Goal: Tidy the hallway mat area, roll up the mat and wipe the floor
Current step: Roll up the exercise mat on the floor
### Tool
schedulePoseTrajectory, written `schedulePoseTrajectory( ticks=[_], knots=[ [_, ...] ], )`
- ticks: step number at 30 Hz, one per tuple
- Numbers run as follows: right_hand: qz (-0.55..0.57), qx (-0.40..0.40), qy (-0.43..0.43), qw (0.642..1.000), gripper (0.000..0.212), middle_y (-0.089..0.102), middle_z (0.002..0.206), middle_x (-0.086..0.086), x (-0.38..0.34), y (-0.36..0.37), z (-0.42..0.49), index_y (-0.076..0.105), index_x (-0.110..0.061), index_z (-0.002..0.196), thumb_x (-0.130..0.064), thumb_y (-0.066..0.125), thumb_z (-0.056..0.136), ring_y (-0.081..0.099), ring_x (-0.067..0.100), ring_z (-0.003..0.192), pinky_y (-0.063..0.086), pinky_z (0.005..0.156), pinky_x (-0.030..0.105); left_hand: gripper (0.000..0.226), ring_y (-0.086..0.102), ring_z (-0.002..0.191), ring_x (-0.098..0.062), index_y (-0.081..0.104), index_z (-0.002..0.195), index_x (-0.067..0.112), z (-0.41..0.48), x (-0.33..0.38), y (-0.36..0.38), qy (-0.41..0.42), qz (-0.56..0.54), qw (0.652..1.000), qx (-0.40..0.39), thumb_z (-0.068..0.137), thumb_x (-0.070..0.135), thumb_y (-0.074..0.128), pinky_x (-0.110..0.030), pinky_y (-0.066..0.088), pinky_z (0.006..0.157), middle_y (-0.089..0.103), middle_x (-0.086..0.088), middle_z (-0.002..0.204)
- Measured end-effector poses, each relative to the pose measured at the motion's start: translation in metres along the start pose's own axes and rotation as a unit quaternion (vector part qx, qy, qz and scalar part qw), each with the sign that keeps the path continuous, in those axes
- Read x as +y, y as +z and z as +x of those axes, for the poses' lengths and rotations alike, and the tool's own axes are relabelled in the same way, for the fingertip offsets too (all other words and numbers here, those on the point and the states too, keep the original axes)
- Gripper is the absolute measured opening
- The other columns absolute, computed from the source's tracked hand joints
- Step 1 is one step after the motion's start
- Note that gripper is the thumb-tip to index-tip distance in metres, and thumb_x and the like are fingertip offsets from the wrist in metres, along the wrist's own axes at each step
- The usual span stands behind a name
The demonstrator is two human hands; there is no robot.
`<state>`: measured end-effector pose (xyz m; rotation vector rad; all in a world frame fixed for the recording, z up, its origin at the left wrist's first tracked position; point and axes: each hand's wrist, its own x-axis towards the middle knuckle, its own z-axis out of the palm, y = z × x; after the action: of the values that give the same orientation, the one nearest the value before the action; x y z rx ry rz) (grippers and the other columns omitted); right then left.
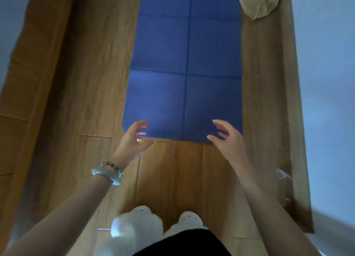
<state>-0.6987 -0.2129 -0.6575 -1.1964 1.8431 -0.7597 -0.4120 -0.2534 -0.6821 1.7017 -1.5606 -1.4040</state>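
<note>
A blue mat with fold creases lies flat on the wooden floor, running away from me down the hallway. My left hand hovers over the mat's near left corner, fingers loosely spread and empty. My right hand hovers over the near right corner in the same way, holding nothing. Whether the fingertips touch the mat cannot be told. A beige cloth lies crumpled by the mat's far right side.
Pale walls close in on both sides of the narrow floor. My feet in white slippers stand just before the mat's near edge. A clear plastic object sits by the right wall.
</note>
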Motion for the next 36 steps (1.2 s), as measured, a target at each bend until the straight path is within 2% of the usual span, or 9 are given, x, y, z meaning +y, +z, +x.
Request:
schedulePoseTrajectory(
  ticks=[4,8,13,17,21,24,27,32,36],
  knots=[
    [-0.061,-0.054,-0.042,0.996,0.046,0.056,0.121,-0.011,0.069,0.034,0.034,0.058,-0.020,0.123,-0.012,0.073,0.080,0.049,0.002,0.115,0.041,0.099,0.021,0.053,0.055,0.103,-0.017,0.050,0.122,0.018,0.055,-0.074,0.027,0.015,0.080,0.996,-0.047,0.078,0.007,0.075,-0.020,0.044,0.079,0.053,0.003,0.118],
    [-0.113,-0.126,-0.057,0.984,0.044,0.058,0.125,-0.004,0.126,0.066,0.069,0.059,-0.016,0.123,-0.012,0.071,0.082,0.049,0.008,0.118,0.037,0.106,0.029,0.051,0.054,0.107,-0.017,0.051,0.126,0.015,0.110,-0.127,0.031,0.073,0.213,0.969,-0.107,0.081,0.017,0.074,-0.032,0.045,0.092,0.051,0.006,0.117],
    [-0.279,-0.204,-0.132,0.929,0.049,0.048,0.138,0.004,0.183,0.096,0.101,0.051,-0.015,0.132,-0.019,0.066,0.086,0.039,0.019,0.130,0.032,0.108,0.032,0.057,0.046,0.120,-0.015,0.050,0.131,0.017,0.141,-0.170,0.052,0.183,0.357,0.891,-0.210,0.081,0.034,0.072,-0.022,0.032,0.099,0.050,0.001,0.130],
    [-0.357,-0.212,-0.202,0.887,0.066,0.043,0.141,0.011,0.216,0.115,0.118,0.047,-0.012,0.136,-0.029,0.074,0.078,0.037,0.027,0.132,0.033,0.107,0.039,0.064,0.040,0.118,-0.016,0.054,0.126,0.015,0.151,-0.204,0.067,0.300,0.414,0.840,-0.182,0.074,0.043,0.076,-0.033,0.039,0.097,0.053,-0.004,0.129],
    [-0.358,-0.160,-0.260,0.882,0.065,0.054,0.126,0.019,0.239,0.126,0.128,0.059,-0.009,0.123,-0.032,0.082,0.067,0.052,0.035,0.117,0.046,0.095,0.050,0.057,0.047,0.106,-0.018,0.051,0.114,0.019,0.160,-0.224,0.073,0.378,0.446,0.796,-0.157,0.071,0.045,0.077,-0.034,0.047,0.086,0.056,-0.003,0.119],
    [-0.362,-0.137,-0.299,0.872,0.055,0.057,0.122,0.020,0.249,0.125,0.131,0.063,-0.008,0.118,-0.026,0.082,0.069,0.056,0.035,0.111,0.047,0.092,0.046,0.045,0.047,0.100,-0.019,0.051,0.107,0.018,0.170,-0.227,0.075,0.384,0.421,0.813,-0.117,0.074,0.036,0.077,-0.029,0.035,0.082,0.057,-0.004,0.111],
    [-0.336,-0.109,-0.327,0.876,0.040,0.060,0.117,0.019,0.258,0.124,0.126,0.066,-0.006,0.113,-0.020,0.076,0.077,0.057,0.030,0.108,0.049,0.091,0.038,0.028,0.052,0.092,-0.020,0.054,0.103,0.019,0.172,-0.229,0.075,0.397,0.407,0.814,-0.120,0.086,0.041,0.055,-0.030,0.041,0.077,0.058,0.000,0.106],
    [-0.248,-0.068,-0.292,0.921,0.035,0.070,0.098,0.004,0.250,0.122,0.123,0.072,-0.009,0.102,-0.033,0.051,0.088,0.064,0.014,0.091,0.051,0.089,0.029,0.034,0.062,0.084,-0.016,0.066,0.101,0.016,0.174,-0.216,0.065,0.374,0.368,0.840,-0.140,0.094,0.039,0.042,-0.031,0.053,0.064,0.066,0.006,0.095],
    [-0.247,-0.044,-0.272,0.929,0.035,0.074,0.090,0.005,0.233,0.120,0.137,0.073,-0.006,0.097,-0.032,0.051,0.089,0.070,0.018,0.081,0.058,0.074,0.033,0.037,0.068,0.071,-0.017,0.069,0.098,0.012,0.188,-0.199,0.065,0.372,0.363,0.844,-0.134,0.092,0.034,0.040,-0.030,0.055,0.056,0.071,0.003,0.082]
  ],
)
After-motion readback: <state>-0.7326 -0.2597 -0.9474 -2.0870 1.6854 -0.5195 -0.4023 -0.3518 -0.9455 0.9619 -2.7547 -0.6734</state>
